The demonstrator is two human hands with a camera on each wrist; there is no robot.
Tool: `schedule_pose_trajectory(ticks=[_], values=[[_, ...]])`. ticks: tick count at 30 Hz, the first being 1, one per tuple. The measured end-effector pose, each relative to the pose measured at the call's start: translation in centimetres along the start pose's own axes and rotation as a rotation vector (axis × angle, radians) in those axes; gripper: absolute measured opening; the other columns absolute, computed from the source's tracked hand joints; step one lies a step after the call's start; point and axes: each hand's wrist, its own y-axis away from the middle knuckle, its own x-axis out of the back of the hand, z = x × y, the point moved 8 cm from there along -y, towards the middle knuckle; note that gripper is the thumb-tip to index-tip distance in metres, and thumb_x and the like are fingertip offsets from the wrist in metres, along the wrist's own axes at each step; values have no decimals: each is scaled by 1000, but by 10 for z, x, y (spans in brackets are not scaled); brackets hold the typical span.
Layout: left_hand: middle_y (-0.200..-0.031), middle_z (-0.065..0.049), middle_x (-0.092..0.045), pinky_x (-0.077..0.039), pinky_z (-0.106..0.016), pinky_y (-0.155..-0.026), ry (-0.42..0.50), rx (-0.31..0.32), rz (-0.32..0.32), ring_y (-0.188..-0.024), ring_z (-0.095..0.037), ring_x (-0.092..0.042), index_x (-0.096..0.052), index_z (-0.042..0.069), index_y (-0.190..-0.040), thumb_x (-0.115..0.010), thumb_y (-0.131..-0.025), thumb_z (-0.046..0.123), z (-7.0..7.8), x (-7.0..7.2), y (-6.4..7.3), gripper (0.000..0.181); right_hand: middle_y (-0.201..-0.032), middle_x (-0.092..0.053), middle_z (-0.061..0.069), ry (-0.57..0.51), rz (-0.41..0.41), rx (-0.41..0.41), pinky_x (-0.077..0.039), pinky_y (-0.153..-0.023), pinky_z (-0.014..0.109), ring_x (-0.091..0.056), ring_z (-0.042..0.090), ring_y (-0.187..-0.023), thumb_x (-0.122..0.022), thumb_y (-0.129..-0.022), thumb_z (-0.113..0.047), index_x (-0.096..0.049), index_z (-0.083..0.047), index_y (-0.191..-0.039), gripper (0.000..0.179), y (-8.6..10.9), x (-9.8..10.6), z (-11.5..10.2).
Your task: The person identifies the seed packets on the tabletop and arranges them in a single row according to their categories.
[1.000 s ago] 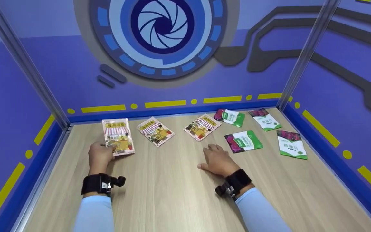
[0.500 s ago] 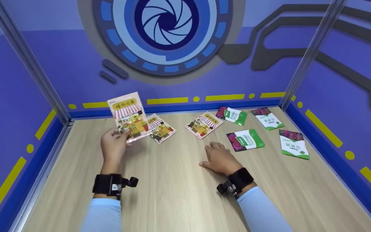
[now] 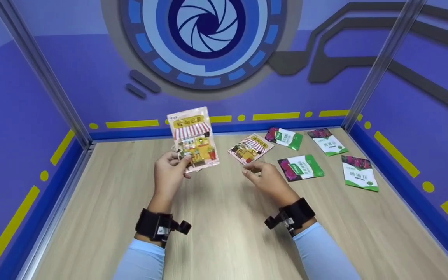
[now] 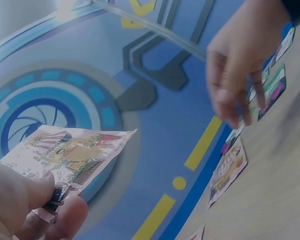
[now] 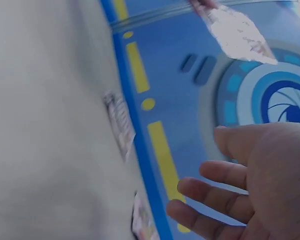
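Observation:
My left hand (image 3: 168,175) pinches the lower left corner of a pink packet (image 3: 193,136), thumb in front. A striped shop awning is printed on it. It is raised above the table, face toward the head camera, and hides most of another pink packet lying behind. In the left wrist view the thumb presses the held packet (image 4: 75,155) against the fingers. My right hand (image 3: 268,179) holds nothing and hovers over the table, just in front of a flat pink packet (image 3: 251,147). Its fingers (image 5: 195,190) are spread and loosely bent in the right wrist view.
On the right lie several green-and-white packets with magenta flowers, the nearest a slanted packet (image 3: 301,168) beside my right hand. Another flowered packet (image 3: 359,173) lies near the right wall. Blue-purple panels (image 3: 68,77) enclose the wooden table (image 3: 216,233) at back and sides.
My left hand has lifted the pink packet off the table and carried it rightward, over the second pink packet. My right hand has come up off the table.

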Motion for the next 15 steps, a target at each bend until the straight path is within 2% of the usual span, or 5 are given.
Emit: schedule_pose_trajectory(ticks=[4,9,12,15], values=[[-79,-12,-76,-55,-32,-47,27,5,-49,-51,-27,-68,-63,3,-90,-80,-92,23,2,-14,7,26,-102,-74,-1,-185,25,22,-57,-86,42,-69,22,-98,-66,-102,-31,-75,-14,-113,22,-4,6,-18],[-78,-14,-76,-51,-29,-44,25,-12,-77,-51,-27,-69,-59,5,-87,-80,-92,22,10,-22,16,28,-108,-75,11,-396,-3,15,-59,-81,45,-72,26,-98,-64,-103,-28,-72,-8,-117,25,-10,3,-36],[-77,-16,-74,-53,-31,-46,28,-16,-92,-50,-26,-68,-56,5,-87,-81,-91,21,15,-25,20,30,-111,-74,13,-481,-19,12,-60,-76,39,-72,25,-98,-64,-103,-28,-71,-7,-120,28,-13,0,-45],[-74,-12,-72,-55,-33,-48,26,-21,-109,-49,-24,-65,-57,5,-88,-81,-91,22,18,-28,23,30,-105,-73,12,-515,-19,36,-58,-68,32,-70,24,-92,-66,-102,-28,-71,-7,-120,28,-12,-1,-54]])
